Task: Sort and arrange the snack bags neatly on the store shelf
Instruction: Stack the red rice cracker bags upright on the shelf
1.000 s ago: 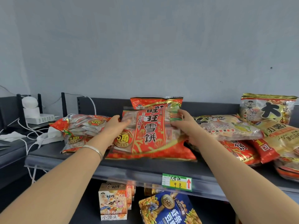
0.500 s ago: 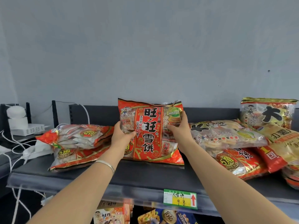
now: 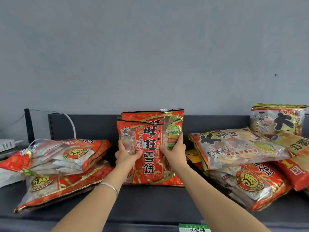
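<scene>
**Both hands standing a red rice-cracker bag upright at mid-shelf.** We see the left hand (image 3: 127, 156) curled round the left edge of the red rice-cracker bag (image 3: 148, 158), thumb on its front face. The right hand (image 3: 173, 151) grips the right edge just below the green seal. Below the grip, the bag's bottom seam meets the dark shelf (image 3: 150, 203). Directly behind the grip stands a second red bag (image 3: 150, 116) of the same print, its top edge showing above the held one.

A second ago the held bag lay tilted back, nearly flat, in the same two hands. Now it stands vertical, close in front of its twin. We judge the standing-up step nearly done, with squaring and release left.

Left of the grip, the left stack (image 3: 63, 158) of red bags lies flat. Right of it, the right pile (image 3: 239, 148) of mixed bags lies loose, so much sorting appears to remain.
</scene>
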Demonstrator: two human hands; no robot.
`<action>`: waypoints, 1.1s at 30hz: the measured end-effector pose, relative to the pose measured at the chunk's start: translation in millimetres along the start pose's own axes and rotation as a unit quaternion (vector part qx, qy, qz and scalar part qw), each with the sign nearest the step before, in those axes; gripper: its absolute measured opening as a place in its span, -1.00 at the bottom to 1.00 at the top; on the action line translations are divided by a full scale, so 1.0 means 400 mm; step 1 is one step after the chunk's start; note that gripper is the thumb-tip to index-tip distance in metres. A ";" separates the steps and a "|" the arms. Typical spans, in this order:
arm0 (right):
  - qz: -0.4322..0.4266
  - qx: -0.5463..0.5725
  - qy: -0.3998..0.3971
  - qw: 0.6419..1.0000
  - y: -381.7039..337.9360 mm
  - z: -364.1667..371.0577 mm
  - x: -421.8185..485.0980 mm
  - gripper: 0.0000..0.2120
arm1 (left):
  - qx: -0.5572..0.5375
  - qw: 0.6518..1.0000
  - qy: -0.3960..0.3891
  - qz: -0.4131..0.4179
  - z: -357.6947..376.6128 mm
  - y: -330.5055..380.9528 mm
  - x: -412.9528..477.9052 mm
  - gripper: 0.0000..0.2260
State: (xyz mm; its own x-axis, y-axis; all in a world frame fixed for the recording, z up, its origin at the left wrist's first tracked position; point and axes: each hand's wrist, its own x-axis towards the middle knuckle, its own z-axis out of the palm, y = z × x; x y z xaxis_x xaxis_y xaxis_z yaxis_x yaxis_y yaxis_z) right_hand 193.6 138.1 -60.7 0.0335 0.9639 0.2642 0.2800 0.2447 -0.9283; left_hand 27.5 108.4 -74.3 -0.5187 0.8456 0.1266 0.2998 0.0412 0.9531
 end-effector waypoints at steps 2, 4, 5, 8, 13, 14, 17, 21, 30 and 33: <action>-0.004 0.002 0.016 1.000 0.004 0.013 -0.004 -0.03 | 0.011 1.000 0.007 0.011 -0.001 0.004 0.006 -0.10; -0.006 0.003 0.025 1.000 0.007 0.020 -0.008 -0.04 | 0.031 0.999 0.025 0.024 0.001 0.007 0.008 -0.15; -0.006 0.006 0.024 1.000 0.008 0.021 -0.010 -0.04 | 0.042 0.998 0.030 0.027 0.002 0.009 0.008 -0.18; 0.008 0.009 -0.008 1.000 0.003 0.006 -0.017 -0.05 | 0.073 0.997 0.030 0.022 -0.005 0.025 -0.002 -0.23; -0.032 -0.136 0.027 0.990 -0.022 -0.050 -0.049 -0.15 | 0.106 0.989 0.093 0.052 -0.024 0.060 -0.057 -0.36; -0.070 -0.165 0.047 0.983 -0.031 -0.058 -0.061 -0.22 | 0.106 0.986 0.101 0.073 -0.029 0.066 -0.076 -0.41; -0.174 -0.192 0.056 0.964 -0.061 -0.059 -0.095 -0.46 | 0.137 0.975 0.098 0.146 -0.055 0.070 -0.130 -0.59; -0.216 -0.181 -0.020 0.959 -0.092 0.004 -0.137 -0.59 | 0.181 0.959 0.086 0.200 -0.129 0.053 -0.182 -0.70; -0.232 -0.151 -0.170 0.946 -0.175 0.188 -0.212 -0.61 | 0.197 0.914 0.208 0.287 -0.337 0.040 -0.218 -0.81; -0.201 -0.144 -0.196 0.949 -0.213 0.251 -0.219 -0.59 | 0.256 0.879 0.316 0.249 -0.421 0.021 -0.192 -0.75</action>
State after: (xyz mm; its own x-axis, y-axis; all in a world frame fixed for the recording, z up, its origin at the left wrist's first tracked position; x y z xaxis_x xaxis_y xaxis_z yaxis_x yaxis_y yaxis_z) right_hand 70.4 43.4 -31.1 -0.4754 0.7773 0.4120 0.4471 0.6168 -0.6478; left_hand -64.8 -45.8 -29.9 -0.5133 0.3683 0.7752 0.8531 0.1207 0.5075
